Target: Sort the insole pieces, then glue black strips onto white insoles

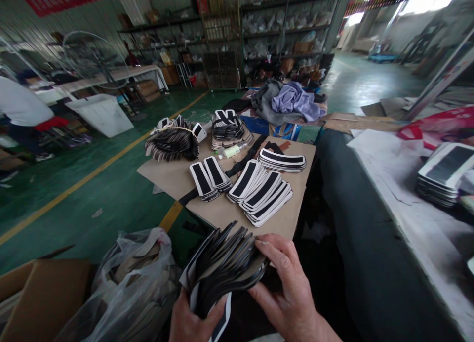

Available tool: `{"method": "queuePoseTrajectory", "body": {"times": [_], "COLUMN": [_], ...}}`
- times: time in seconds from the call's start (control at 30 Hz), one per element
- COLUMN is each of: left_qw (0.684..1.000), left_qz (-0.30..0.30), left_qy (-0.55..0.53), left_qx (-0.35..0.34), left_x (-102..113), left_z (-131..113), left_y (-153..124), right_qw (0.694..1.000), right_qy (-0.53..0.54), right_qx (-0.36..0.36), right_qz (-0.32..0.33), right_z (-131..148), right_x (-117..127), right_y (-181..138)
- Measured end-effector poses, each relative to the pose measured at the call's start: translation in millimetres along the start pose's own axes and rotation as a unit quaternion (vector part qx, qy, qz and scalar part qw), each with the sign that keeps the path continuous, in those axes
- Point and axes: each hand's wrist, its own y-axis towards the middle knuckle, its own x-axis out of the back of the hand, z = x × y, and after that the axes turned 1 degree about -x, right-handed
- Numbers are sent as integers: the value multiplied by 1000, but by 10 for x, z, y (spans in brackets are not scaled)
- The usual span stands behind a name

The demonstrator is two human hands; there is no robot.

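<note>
Both of my hands hold one thick bundle of black pieces with white edges, fanned out at its top. My left hand grips the bundle from below at the bottom edge of the view. My right hand wraps its fingers around the bundle's right side. Just beyond the bundle lies a sheet of brown cardboard carrying several flat stacks of the same black-and-white pieces, plus a bundle tied with a band.
A clear plastic bag of scraps and a cardboard box sit at lower left. A grey worktable with another stack runs along the right. Clothes are heaped behind the cardboard. A person in white is at far left.
</note>
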Motion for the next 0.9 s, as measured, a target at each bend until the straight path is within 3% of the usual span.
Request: {"method": "queuePoseTrajectory", "body": {"times": [0.1,0.4,0.53,0.67,0.9], "left_qw": [999,1000,1000,999,999], "left_qz": [31,-10,10,-8,36], "left_qy": [3,1,-2,-8,-12], "left_qx": [-21,-9,-29,-33,0], "left_x": [38,31,35,37,34], "left_z": [10,10,20,41,67], "left_y": [25,-22,-27,-31,-26], "right_qw": [1000,1000,999,999,999], "right_qy": [4,-2,12,18,30], "right_qx": [8,24,39,47,15], "right_qz": [0,10,22,19,-3], "right_z": [9,32,11,13,65], "right_x": [-1,24,46,61,60], "right_y": [20,37,47,59,65]}}
